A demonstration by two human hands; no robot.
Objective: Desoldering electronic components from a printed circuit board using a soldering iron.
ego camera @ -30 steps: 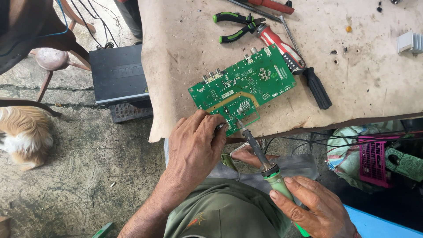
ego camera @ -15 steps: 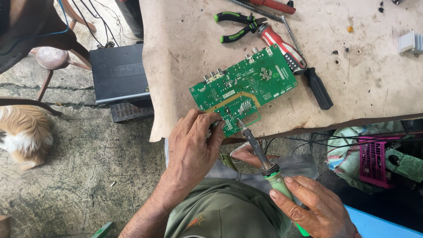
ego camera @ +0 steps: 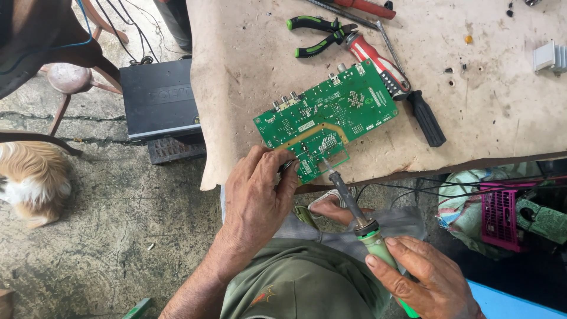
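Green circuit board [ego camera: 331,121] sits at the near edge of the table [ego camera: 490,112]. My left hand [ego camera: 257,195] pinches its corner; my right hand [ego camera: 428,280] grips the soldering iron [ego camera: 354,207], tip on the lower pads. Looks mid-job, joint unfinished; pliers [ego camera: 319,32] unused.

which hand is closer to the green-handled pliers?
Left. The left hand rests at the circuit board's near corner, below the pliers; the right hand is lower, gripping the soldering iron.
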